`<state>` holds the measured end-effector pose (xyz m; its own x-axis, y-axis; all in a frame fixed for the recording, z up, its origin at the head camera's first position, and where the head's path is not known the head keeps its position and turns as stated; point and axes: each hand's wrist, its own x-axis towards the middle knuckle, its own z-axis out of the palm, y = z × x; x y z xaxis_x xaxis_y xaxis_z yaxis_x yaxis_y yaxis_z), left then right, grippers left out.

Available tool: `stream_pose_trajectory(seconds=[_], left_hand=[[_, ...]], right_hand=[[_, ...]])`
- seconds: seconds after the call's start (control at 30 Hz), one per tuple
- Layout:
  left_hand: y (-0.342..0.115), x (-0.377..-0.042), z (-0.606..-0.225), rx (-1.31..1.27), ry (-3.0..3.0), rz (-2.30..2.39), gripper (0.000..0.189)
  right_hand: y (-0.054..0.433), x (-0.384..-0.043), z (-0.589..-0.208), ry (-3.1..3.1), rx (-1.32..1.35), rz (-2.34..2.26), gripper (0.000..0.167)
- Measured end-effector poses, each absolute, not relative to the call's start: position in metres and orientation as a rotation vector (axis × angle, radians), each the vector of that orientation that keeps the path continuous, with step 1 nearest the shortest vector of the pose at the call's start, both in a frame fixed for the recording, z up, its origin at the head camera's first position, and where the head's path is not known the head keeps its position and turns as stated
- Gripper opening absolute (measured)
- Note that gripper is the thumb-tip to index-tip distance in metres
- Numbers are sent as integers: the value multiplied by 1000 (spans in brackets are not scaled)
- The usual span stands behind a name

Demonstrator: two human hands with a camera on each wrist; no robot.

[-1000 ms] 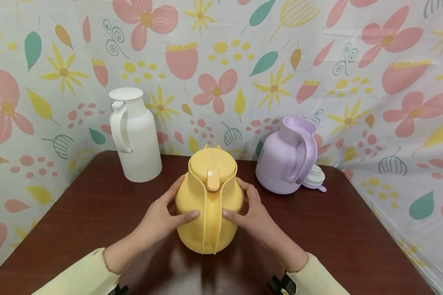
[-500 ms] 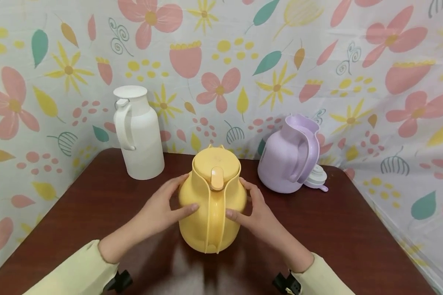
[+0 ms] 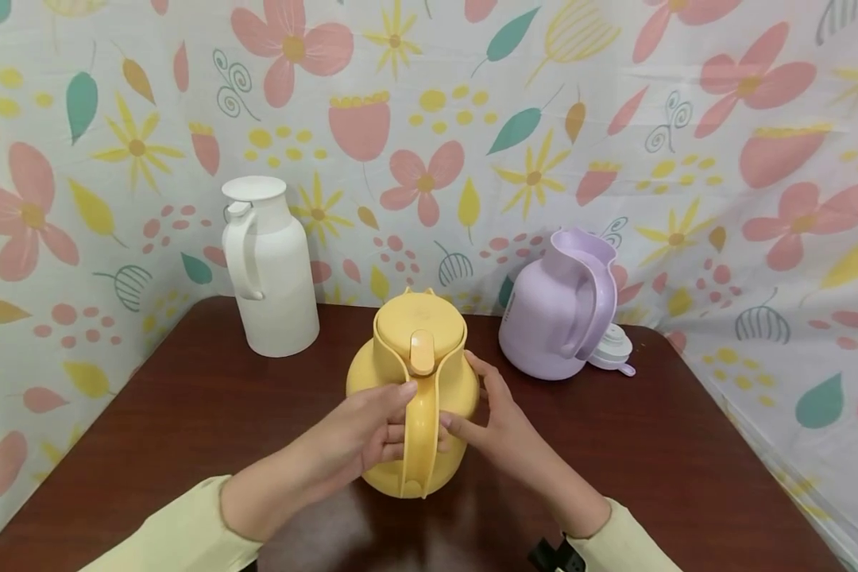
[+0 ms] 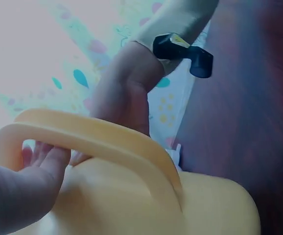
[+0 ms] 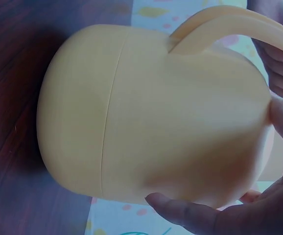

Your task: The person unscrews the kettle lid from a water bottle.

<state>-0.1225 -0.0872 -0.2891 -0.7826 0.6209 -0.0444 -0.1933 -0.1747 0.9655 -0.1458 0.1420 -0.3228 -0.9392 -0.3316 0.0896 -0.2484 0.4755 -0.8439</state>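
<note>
Three jugs can be counted: one yellow vacuum jug (image 5: 151,112), one white vacuum jug (image 3: 279,286) and one lilac vacuum jug (image 3: 536,326). The yellow one is upright at the middle of the one dark brown table (image 3: 686,477), between the left hand (image 3: 361,425) and the right hand (image 3: 496,417); if its base rests fully on the wood, I cannot tell. It has one round lid (image 3: 420,318), one small orange lever (image 3: 422,353) and one curved handle (image 3: 420,433), which faces the person.

The left hand grips this handle: the fingers pass through the loop, and the thumb lies at its upper part, just below the lever. The right hand holds the rounded body at its right side, with thumb and fingers spread apart around it; the thumb is just beside the handle.

The two other jugs stand farther back, the white at left and the lilac at right, each with one handle. One white stopper (image 3: 613,342) with a lilac tab lies just beside the lilac jug.

Two pale yellow sleeves (image 3: 179,524) are visible, and one black device (image 3: 558,554) at the right one. One floral curtain (image 3: 429,79) hangs behind the table.
</note>
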Motion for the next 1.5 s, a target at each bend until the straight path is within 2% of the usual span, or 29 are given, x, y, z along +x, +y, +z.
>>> stream_pose_trajectory(seconds=[0.3,0.53,0.63,0.77,0.9,0.97,1.1,1.17,1.23,1.5], left_hand=[[-59,-126,-298,647,1388,2004,29],[-47,-120,-304,705,1318,2127,38],[-45,-120,-306,738,1285,2138,41],[-44,-121,-309,760,1264,2134,42],[-45,-122,-310,760,1284,2139,44],[-47,-122,-311,754,1293,2140,45],[-48,-122,-311,760,1309,2128,46],[-49,-122,-311,759,1315,2122,45],[-48,-122,-310,754,1311,2122,42],[-48,-123,-306,699,1304,2119,32]], right_hand=[[141,-145,-325,2673,-536,-1458,83],[142,-140,-329,2715,-544,-1438,82],[150,-143,-325,2736,-627,-1369,85],[168,-152,-302,2697,-763,-1300,85],[167,-164,-275,2585,-760,-1467,79],[159,-170,-268,2591,-763,-1506,86],[139,-179,-265,2653,-824,-1454,124],[130,-179,-263,2688,-850,-1420,134],[122,-179,-261,2727,-858,-1404,132],[99,-171,-254,2911,-787,-1288,100]])
